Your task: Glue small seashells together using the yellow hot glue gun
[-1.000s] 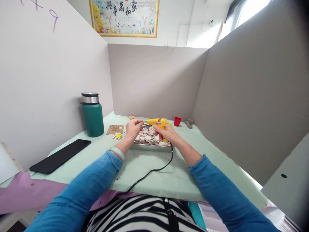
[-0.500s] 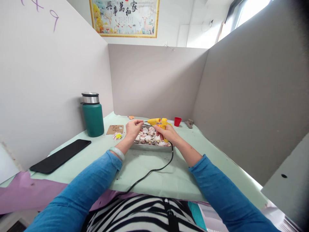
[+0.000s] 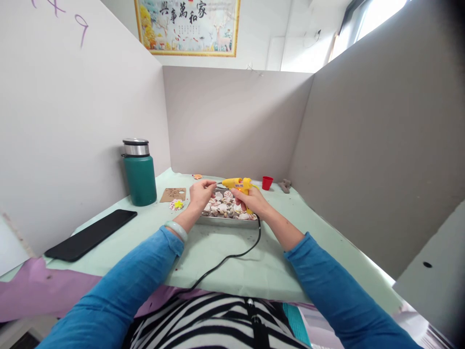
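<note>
My right hand (image 3: 252,201) is closed round the handle of a yellow hot glue gun (image 3: 237,183), whose nozzle points left toward my left hand. My left hand (image 3: 199,193) pinches something small at its fingertips, right at the nozzle tip; I cannot make out what it is. Both hands hover over a shallow metal tray (image 3: 227,220) heaped with several pale seashells (image 3: 224,203). The gun's black cord (image 3: 232,254) runs from the tray's right corner across the green table cover toward my body.
A green flask with a steel lid (image 3: 140,172) stands at the left, a black phone (image 3: 90,235) lies nearer. A brown card (image 3: 173,195) and a small yellow flower piece (image 3: 178,204) lie left of the tray. A red cup (image 3: 267,182) stands behind it. Grey partitions enclose the table.
</note>
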The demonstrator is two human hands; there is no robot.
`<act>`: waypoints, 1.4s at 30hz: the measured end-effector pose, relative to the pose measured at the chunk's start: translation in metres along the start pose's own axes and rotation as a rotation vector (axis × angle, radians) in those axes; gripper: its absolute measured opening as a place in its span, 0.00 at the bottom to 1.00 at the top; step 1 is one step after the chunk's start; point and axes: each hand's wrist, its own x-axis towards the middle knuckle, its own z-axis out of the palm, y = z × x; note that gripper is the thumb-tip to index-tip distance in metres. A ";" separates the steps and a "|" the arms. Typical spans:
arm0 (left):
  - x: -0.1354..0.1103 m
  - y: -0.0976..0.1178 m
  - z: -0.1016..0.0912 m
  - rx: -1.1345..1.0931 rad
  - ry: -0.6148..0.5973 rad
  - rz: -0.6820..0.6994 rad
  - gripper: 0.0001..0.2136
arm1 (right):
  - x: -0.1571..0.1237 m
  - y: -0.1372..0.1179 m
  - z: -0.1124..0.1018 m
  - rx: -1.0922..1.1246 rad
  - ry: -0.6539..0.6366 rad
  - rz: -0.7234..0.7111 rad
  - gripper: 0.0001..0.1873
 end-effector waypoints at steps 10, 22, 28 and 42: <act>0.000 0.000 0.000 0.008 -0.009 0.002 0.11 | -0.002 -0.004 0.002 -0.022 -0.011 -0.012 0.20; -0.001 0.001 0.000 -0.002 -0.004 -0.003 0.11 | -0.002 -0.005 0.000 -0.009 0.021 0.014 0.20; -0.003 0.004 -0.001 0.038 -0.012 0.010 0.11 | -0.003 -0.004 0.002 -0.069 0.001 -0.015 0.20; -0.002 0.000 0.001 0.030 -0.007 0.025 0.11 | -0.003 -0.003 0.002 -0.052 0.010 -0.012 0.20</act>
